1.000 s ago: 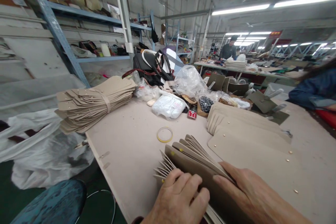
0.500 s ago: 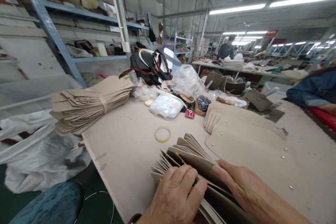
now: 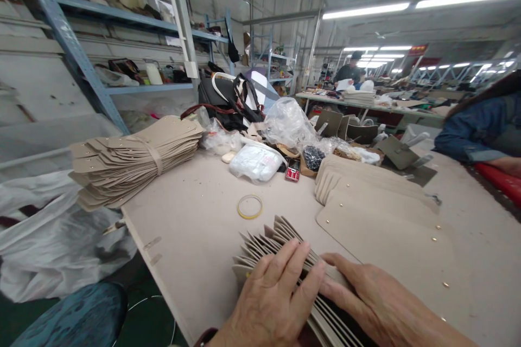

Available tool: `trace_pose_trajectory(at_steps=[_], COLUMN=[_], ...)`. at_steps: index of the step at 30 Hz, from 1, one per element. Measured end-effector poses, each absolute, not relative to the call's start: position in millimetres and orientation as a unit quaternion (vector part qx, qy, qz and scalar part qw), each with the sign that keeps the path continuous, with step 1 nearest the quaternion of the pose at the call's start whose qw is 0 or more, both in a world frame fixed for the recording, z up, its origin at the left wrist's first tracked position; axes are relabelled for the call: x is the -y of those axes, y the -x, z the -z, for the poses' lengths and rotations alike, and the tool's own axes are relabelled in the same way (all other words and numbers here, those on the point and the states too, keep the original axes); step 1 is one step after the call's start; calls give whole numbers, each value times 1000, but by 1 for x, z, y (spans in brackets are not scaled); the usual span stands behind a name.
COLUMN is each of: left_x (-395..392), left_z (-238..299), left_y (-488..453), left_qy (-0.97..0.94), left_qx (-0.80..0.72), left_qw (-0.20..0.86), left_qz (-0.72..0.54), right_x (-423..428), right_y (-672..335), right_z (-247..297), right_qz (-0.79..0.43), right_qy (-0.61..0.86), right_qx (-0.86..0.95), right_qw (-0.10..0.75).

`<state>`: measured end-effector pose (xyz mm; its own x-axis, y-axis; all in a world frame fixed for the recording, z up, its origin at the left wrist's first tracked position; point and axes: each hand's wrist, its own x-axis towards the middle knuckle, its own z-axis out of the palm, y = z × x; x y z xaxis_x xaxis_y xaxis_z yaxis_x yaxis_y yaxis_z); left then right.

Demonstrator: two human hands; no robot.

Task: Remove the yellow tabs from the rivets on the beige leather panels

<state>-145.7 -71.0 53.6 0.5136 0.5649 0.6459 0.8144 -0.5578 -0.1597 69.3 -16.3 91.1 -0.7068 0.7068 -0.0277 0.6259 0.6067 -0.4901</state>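
Note:
A fanned stack of beige leather-like panels [image 3: 287, 229] stands on edge at the near side of the table, between my hands. My left hand [image 3: 271, 295] is curled over the upper edges, its fingers close together and the thumb side toward the right. Against the stack's right side, my right hand [image 3: 366, 293] grips the panels between thumb and fingers; some fingertips are hidden. To the right lies an overlapping row of similar flat panels [image 3: 378, 222] with small brass-coloured studs. A roll of yellow tape [image 3: 249, 206] lies beyond the stack.
A strapped bundle of beige panels [image 3: 138, 160] overhangs the table's left edge. Plastic bags [image 3: 257, 161], a red-fronted device [image 3: 292, 170] and a black bag [image 3: 222, 98] fill the back. A person's denim sleeve [image 3: 464, 130] is at the right edge.
The gap between the panels has narrowed as my right hand moved left, nearer my left hand. My left fingers have stretched a little over the edges. The view has shifted slightly.

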Motion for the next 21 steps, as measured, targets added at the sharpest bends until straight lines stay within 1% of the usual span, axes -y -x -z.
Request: trace_pose_trajectory(at_steps=[5, 8, 11, 14, 17, 18, 21], left_x=[67, 60, 49, 40, 34, 33, 31], left_z=[-72, -80, -84, -86, -87, -87, -86], left_y=[137, 132, 129, 128, 128, 128, 128], left_qy=[861, 869, 882, 886, 895, 896, 899], left_qx=[460, 452, 441, 442, 422, 417, 409], left_qw=[103, 78, 55, 47, 49, 51, 55], left_qz=[189, 186, 157, 136, 137, 140, 146], right_x=[25, 24, 23, 37, 68, 81, 117], right_y=[-61, -65, -86, -117, -142, -147, -158], right_z=[-113, -125, -128, -129, -133, -135, -135], right_qz=[-299, -340, -347, -304, -201, -169, -128], right_qy=[417, 419, 432, 489, 525, 526, 511], right_qx=[856, 839, 825, 795, 776, 776, 800], right_qw=[68, 73, 113, 190, 287, 304, 288])
